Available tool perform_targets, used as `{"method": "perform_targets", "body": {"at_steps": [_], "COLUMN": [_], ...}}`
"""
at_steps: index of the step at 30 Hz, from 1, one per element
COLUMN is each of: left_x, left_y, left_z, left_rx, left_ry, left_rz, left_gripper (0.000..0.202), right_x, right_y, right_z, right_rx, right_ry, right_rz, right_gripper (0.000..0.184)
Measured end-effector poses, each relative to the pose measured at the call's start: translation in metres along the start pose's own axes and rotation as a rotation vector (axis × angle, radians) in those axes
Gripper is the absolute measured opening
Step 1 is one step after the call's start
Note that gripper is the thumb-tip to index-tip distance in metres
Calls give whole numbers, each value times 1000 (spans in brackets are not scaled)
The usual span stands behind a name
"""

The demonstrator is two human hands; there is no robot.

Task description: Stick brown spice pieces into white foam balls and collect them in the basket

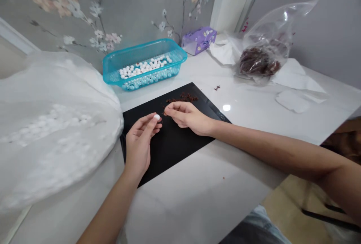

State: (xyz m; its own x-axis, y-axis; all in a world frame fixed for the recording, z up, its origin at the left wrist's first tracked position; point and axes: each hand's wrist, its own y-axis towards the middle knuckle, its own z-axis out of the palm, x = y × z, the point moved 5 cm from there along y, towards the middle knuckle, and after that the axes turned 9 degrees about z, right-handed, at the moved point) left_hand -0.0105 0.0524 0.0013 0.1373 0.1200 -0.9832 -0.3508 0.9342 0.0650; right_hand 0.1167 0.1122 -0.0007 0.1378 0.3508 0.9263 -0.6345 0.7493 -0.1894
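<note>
Between thumb and fingertips, my left hand [141, 142] pinches a small white ball [156, 117] above the black mat [166, 150]. Just to its right, my right hand [190, 118] is closed in a pinch on a tiny reddish-brown piece [165, 113], too small to name and partly hidden by the fingers. The two hands are close but apart. Behind the right hand, a loose pile of small reddish-brown pieces [186, 97] lies at the far part of the mat.
A blue basket [113, 76] holding many white balls stands behind the mat. A large translucent bag [84, 153] of white balls fills the left side. At the back right are a purple tissue pack [200, 40], a clear bag of brown pieces [258, 61] and white paper [299, 80].
</note>
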Motion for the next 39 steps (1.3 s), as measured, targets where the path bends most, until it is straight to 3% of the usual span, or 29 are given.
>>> {"method": "perform_targets", "body": {"at_steps": [9, 23, 30, 39], "left_x": [1, 1, 2, 3], "left_y": [0, 0, -1, -1], "left_z": [1, 0, -1, -2], "left_rx": [10, 29, 35, 29], "left_ry": [21, 30, 34, 34], "left_rz": [-3, 14, 7, 4], "left_gripper": [24, 20, 19, 19], "right_x": [5, 8, 8, 5], "right_y": [-1, -3, -3, -2], "right_z": [1, 2, 1, 1], "right_rx": [-58, -66, -100, -53], "right_ry": [-202, -276, -279, -286], "right_rz": [-94, -92, -108, -121], "right_gripper": [37, 20, 28, 26]}}
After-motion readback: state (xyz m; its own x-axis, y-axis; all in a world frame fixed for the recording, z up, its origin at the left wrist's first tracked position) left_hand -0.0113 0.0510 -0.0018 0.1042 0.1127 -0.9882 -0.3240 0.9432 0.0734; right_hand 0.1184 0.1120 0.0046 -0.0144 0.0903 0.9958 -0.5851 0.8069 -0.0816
